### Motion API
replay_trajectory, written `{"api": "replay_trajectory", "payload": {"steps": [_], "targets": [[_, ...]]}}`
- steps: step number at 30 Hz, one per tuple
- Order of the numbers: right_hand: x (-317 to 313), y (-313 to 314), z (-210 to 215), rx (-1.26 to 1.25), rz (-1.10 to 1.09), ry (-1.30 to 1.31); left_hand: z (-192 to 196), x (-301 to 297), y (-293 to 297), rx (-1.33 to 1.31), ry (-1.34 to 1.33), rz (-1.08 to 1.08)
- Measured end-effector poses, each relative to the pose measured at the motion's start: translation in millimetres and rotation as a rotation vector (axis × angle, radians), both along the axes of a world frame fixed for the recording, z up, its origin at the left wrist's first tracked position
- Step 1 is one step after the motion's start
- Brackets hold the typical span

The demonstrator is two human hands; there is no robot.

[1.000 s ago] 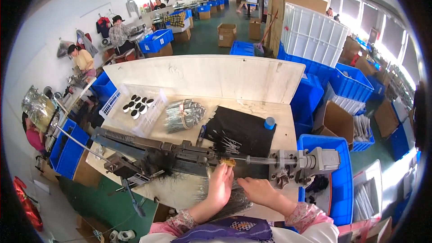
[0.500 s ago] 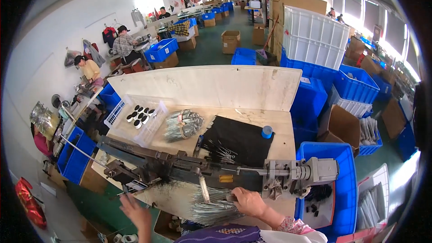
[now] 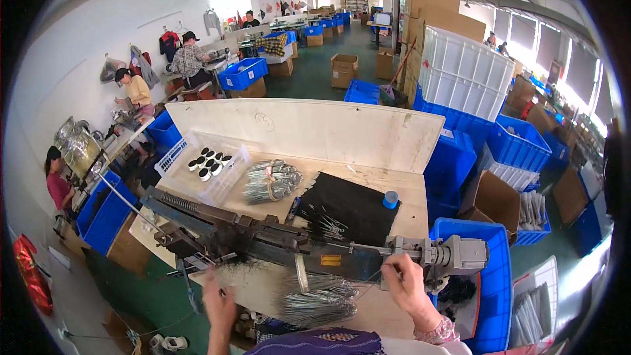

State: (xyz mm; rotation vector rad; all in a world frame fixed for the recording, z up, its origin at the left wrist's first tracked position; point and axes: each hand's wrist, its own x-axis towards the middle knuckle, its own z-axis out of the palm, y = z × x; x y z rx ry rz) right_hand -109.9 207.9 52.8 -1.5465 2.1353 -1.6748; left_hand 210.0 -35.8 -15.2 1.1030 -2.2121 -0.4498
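A long, dark metal bench machine (image 3: 263, 240) runs across the table, with a grey clamp head (image 3: 463, 254) at its right end. My right hand (image 3: 406, 284) is closed in a pinch just in front of that head, on what looks like a thin metal wire. Left of it lies a pile of thin metal wires (image 3: 319, 302), at the table's near edge. My left hand (image 3: 220, 302) is raised below the machine's left end, fingers apart, nothing visible in it. Beyond the machine, several loose wires with looped ends (image 3: 327, 223) lie on a black cloth (image 3: 358, 207).
A tied wire bundle (image 3: 273, 182) lies beside a clear plastic crate (image 3: 236, 187) holding white spools with black tops (image 3: 205, 174). A blue cap (image 3: 390, 199) sits on the cloth. A blue bin (image 3: 496, 309) stands at the right. A white board (image 3: 302, 128) closes the table's far side.
My right hand has moved from the wire pile rightward to the clamp head. The left hand has shifted slightly right, its fingers more upright. The whole view has tilted a little.
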Motion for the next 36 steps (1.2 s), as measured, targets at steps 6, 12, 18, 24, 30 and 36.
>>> {"api": "replay_trajectory", "payload": {"steps": [6,12,18,24,30,36], "targets": [[32.4,-59.0,41.3,-0.112,0.378,0.147,69.9,-111.2,63.7,0.489,0.178,-1.056],[-9.7,-73.3,14.9,0.118,0.108,0.402,32.8,-78.8,24.7,0.729,0.329,-0.531],[-17.3,-96.3,-20.3,0.265,0.142,0.568,9.9,-138.1,64.1,1.335,0.465,-0.371],[-13.9,-108.1,-19.0,0.371,0.108,0.661,76.3,-139.0,42.8,1.586,0.805,-0.644],[-0.1,-96.6,-19.7,0.371,0.140,0.653,57.5,-58.6,-12.6,2.187,1.589,-0.559],[-29.5,-149.2,-42.7,0.593,-0.083,0.782,58.6,-106.6,19.0,0.715,0.005,-0.842]]}}
